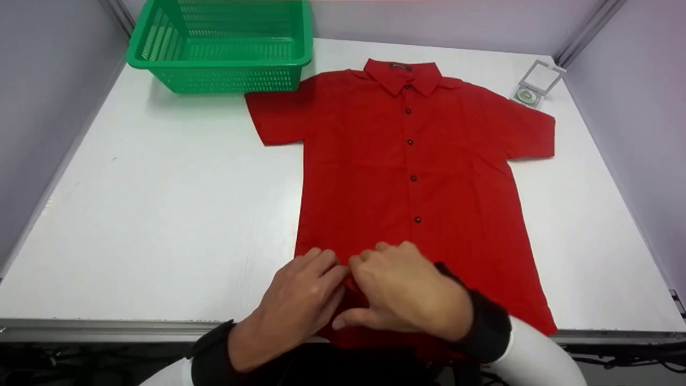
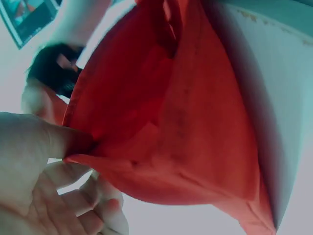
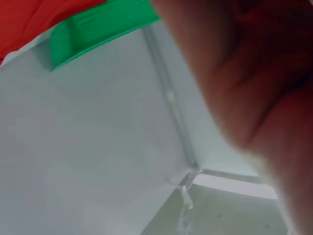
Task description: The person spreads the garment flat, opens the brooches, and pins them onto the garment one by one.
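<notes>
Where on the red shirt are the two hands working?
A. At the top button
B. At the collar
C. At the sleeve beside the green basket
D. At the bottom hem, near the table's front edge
D: the left hand and right hand pinch the red shirt at its bottom hem, far from the collar.

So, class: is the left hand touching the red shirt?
Touching. In the left wrist view, the left hand pinches the red shirt at its hem, and the head view shows its fingers on the fabric.
</notes>
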